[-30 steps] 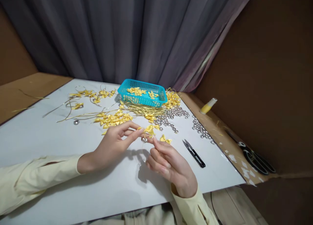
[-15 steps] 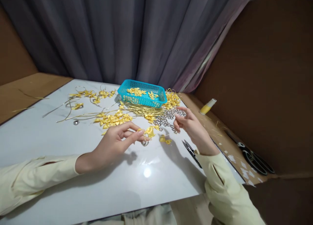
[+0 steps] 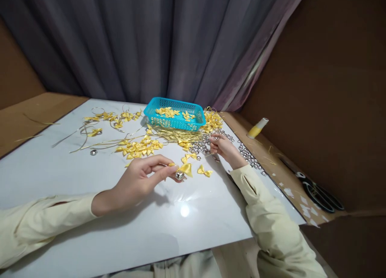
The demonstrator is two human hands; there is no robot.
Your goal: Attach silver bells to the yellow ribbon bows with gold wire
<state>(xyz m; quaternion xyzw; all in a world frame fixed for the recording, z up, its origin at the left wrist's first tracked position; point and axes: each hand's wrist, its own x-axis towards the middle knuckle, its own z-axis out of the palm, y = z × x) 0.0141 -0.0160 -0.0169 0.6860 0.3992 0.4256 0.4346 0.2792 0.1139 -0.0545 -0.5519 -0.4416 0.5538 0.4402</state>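
Between the thumb and fingers of my left hand (image 3: 147, 175) is a yellow ribbon bow (image 3: 186, 169), with a silver bell (image 3: 179, 175) hanging at the fingertips. My right hand (image 3: 224, 148) is over the edge of the silver bell pile (image 3: 199, 147), its fingers drawn together; whatever they pinch is too small to make out. A loose yellow bow (image 3: 205, 171) lies on the white board between the hands. More yellow bows (image 3: 140, 147) are heaped behind my left hand, with a bundle of gold wire ties (image 3: 177, 135) beyond them.
A blue basket (image 3: 181, 125) with bows stands at the back. Finished-looking bows with bells (image 3: 104, 116) lie at the back left. On the right are a yellow-and-white tube (image 3: 257, 128), black scissors (image 3: 319, 194) and white scraps. More bells (image 3: 250, 157) lie along the right edge.
My right hand has moved left and down to the bell pile, and its fingers have closed together. Its sleeve now covers the small black snips. The bow in my left hand has turned slightly.
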